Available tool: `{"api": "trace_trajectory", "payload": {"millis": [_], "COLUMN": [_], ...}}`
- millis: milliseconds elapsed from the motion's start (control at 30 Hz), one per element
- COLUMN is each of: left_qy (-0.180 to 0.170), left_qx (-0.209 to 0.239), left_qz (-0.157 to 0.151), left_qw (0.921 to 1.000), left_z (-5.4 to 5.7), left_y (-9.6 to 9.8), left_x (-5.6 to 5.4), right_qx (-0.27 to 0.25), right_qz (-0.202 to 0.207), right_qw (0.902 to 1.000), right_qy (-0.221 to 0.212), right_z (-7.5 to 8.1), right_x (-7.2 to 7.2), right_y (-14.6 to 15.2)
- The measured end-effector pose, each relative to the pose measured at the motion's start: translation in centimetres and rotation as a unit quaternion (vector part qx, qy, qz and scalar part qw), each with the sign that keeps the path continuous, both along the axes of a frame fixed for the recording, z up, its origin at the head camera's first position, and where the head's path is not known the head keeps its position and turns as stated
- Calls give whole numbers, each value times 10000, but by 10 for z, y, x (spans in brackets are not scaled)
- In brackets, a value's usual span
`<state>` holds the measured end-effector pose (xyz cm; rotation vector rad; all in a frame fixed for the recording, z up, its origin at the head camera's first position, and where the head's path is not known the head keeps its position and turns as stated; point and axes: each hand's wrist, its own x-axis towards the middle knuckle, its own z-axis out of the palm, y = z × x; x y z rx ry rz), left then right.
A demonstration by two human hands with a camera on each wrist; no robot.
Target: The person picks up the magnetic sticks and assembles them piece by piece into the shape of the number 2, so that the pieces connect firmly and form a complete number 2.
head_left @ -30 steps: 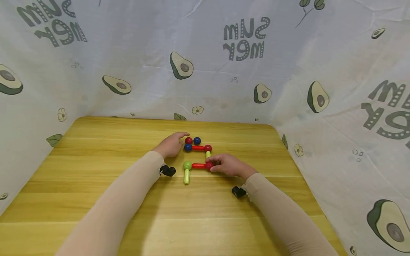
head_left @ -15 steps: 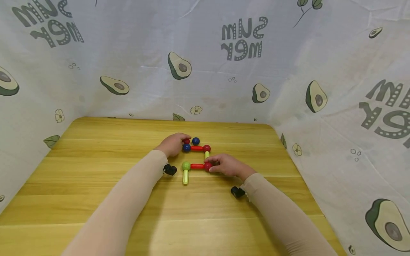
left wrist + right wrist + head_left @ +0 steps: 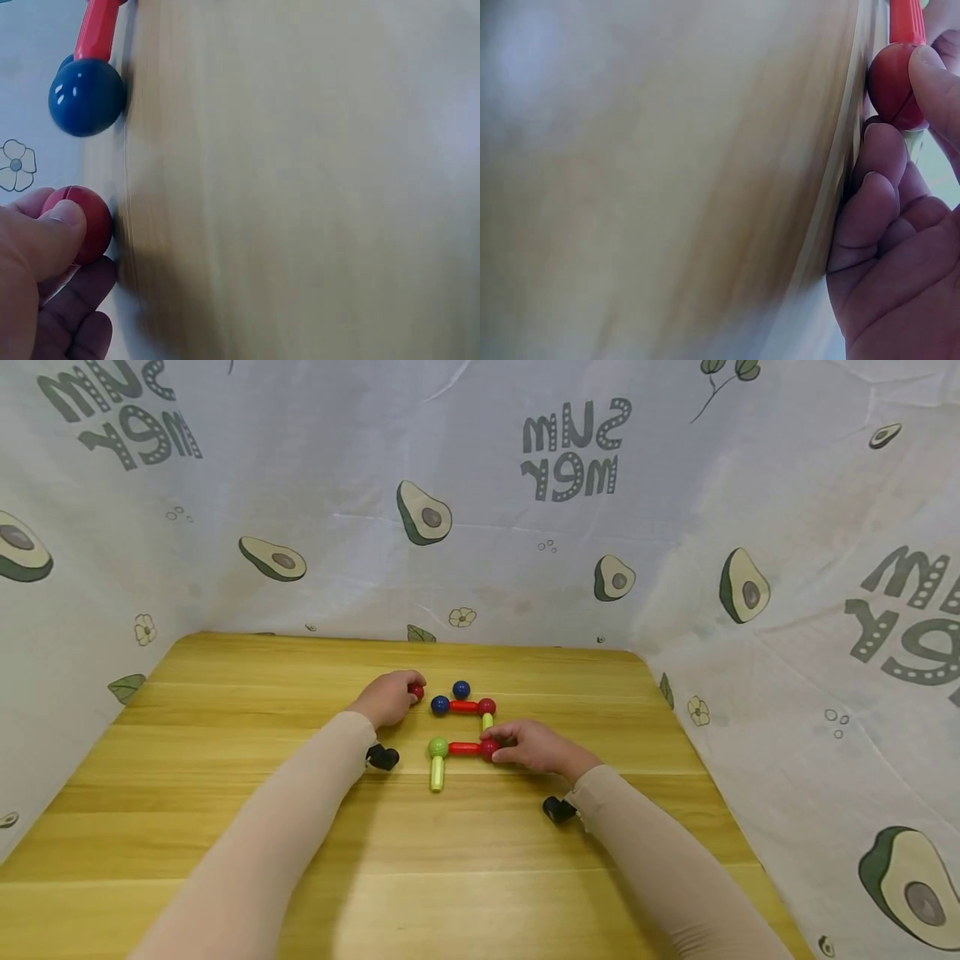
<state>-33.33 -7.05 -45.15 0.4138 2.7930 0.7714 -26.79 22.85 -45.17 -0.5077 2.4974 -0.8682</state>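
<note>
My left hand (image 3: 386, 697) pinches a red ball (image 3: 94, 225) between thumb and fingers, low over the wooden table, left of the joined pieces. My right hand (image 3: 536, 747) holds another red ball (image 3: 894, 84) at the near right corner of a chain of balls and rods. From that corner a red rod (image 3: 464, 748) runs left to a green ball (image 3: 438, 747), and a yellow-green rod (image 3: 437, 774) points from it toward me. A second yellow-green rod (image 3: 487, 722) leads away to a far red ball (image 3: 487, 706), then a red rod (image 3: 463, 707) to a blue ball (image 3: 440, 705).
A loose blue ball (image 3: 461, 689) lies just behind the far red rod. The wooden table (image 3: 480, 877) is backed and flanked by a white cloth (image 3: 337, 460) printed with avocados. A small black camera sits at each wrist.
My left hand has closed on the red ball beside the blue ones and drawn it left, away from the chain. My right hand stays on its corner ball.
</note>
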Motion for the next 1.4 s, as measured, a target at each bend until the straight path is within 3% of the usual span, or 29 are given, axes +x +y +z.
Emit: {"api": "trace_trajectory", "payload": {"millis": [367, 567, 833, 1000, 1200, 1400], "left_qy": [-208, -235, -270, -321, -273, -242], "left_qx": [-195, -188, -110, -60, -47, 18], "left_qz": [-162, -275, -317, -254, -186, -113], "left_qw": [9995, 9992, 9991, 9991, 9994, 9996], "left_z": [2, 1, 3, 4, 4, 1], "left_y": [-30, -43, -54, -55, -54, -55], "left_x": [18, 30, 46, 55, 60, 60], "right_qx": [86, 71, 53, 133, 56, 78], "right_qz": [-163, -229, 357, 743, 760, 934], "right_qw": [9998, 9981, 9963, 9937, 9956, 9924], "right_qy": [125, 568, 784, 831, 537, 798], "right_z": [3, 11, 23, 20, 11, 2], "right_x": [2, 2, 0, -5, -10, -11], "right_y": [2, -5, -35, -52, -65, -70]}}
